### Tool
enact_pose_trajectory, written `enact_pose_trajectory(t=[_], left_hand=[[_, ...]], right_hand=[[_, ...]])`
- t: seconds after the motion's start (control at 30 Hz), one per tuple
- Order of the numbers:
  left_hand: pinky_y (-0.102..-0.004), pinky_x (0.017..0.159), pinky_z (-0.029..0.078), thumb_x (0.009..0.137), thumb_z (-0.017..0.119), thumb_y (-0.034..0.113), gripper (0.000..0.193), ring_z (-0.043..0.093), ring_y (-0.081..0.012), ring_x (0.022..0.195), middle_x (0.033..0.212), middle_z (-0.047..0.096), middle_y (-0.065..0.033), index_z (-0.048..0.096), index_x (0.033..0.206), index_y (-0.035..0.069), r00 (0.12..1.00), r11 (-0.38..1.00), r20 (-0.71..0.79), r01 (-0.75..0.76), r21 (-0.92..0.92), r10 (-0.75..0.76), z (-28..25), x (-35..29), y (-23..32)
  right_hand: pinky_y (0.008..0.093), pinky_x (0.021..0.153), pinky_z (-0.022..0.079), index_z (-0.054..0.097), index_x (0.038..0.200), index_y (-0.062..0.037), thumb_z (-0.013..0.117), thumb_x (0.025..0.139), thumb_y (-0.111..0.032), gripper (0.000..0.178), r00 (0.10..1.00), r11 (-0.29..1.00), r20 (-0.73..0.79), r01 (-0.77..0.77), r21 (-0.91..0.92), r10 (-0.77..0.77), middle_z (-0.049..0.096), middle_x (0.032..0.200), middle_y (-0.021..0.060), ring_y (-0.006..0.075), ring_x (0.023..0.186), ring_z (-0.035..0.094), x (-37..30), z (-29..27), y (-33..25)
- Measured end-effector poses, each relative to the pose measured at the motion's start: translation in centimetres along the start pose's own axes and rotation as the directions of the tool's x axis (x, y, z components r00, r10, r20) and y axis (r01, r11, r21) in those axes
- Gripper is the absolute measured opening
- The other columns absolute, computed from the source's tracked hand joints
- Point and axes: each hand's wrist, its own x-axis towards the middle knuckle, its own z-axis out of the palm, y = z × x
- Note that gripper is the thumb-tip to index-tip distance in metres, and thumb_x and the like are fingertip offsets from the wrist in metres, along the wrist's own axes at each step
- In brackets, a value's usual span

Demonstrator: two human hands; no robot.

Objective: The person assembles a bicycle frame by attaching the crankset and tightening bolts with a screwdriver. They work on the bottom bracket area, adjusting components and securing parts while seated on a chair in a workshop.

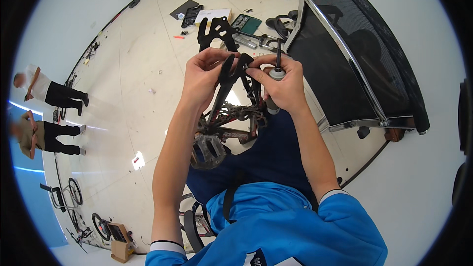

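Note:
A dark bicycle frame (231, 134) with a pedal (209, 151) and a dirty chain drive stands upright in front of my lap. My left hand (203, 76) is closed around one of the frame's black upper ends. Beside it my right hand (286, 86) pinches thumb and forefinger at a black plate (244, 60) of the frame, by a small silvery part that looks like a bolt. That same hand also holds a grey cylindrical tool (277, 74) with a thin black stem pointing up. Its lower body shows below my palm.
A black mesh chair (345, 54) with a chrome frame stands at my right. Beyond the frame, the floor carries a black tool case (192, 16), a green case (246, 23) and a bicycle fork (268, 41). Two people (59, 93) stand far left, near bicycle parts.

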Motion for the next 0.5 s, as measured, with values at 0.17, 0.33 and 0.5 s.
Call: enact_pose_trajectory(t=[0.17, 0.33, 0.5], left_hand=[[-0.0267, 0.078, 0.057, 0.081, 0.073, -0.001, 0.016, 0.068, -0.0149, 0.086, 0.099, 0.070, -0.0149, 0.064, 0.094, -0.002, 1.000, 1.000, 0.025, -0.003, 0.006, 0.003, -0.46, 0.32, -0.24], [-0.0264, 0.079, 0.056, 0.081, 0.073, -0.001, 0.015, 0.069, -0.0146, 0.085, 0.099, 0.071, -0.0154, 0.065, 0.093, -0.002, 0.998, 0.998, 0.030, -0.051, 0.042, 0.050, -0.47, 0.34, -0.13], [-0.0252, 0.076, 0.056, 0.081, 0.073, 0.001, 0.015, 0.068, -0.0131, 0.084, 0.099, 0.071, -0.0154, 0.065, 0.093, -0.002, 0.996, 0.995, 0.014, -0.086, 0.057, 0.085, -0.38, 0.51, -0.36]], right_hand=[[0.0190, 0.042, 0.035, 0.071, 0.089, 0.0004, 0.074, 0.081, -0.006, 0.011, 1.000, 1.000, 0.011, 0.017, -0.005, -0.017, 0.066, 0.067, 0.0013, 0.0029, 0.045, 0.050, -0.08, -0.01, 0.19], [0.0191, 0.049, 0.038, 0.071, 0.087, 0.0001, 0.074, 0.080, -0.005, 0.009, 0.996, 0.995, -0.009, 0.088, -0.047, -0.088, 0.066, 0.070, 0.0008, 0.0016, 0.054, 0.052, 0.00, 0.37, 0.16], [0.0198, 0.055, 0.042, 0.070, 0.088, 0.0015, 0.073, 0.080, -0.004, 0.010, 0.999, 0.999, -0.039, 0.036, -0.018, -0.037, 0.068, 0.076, 0.0026, 0.0029, 0.060, 0.054, -0.01, 0.72, 0.18]])
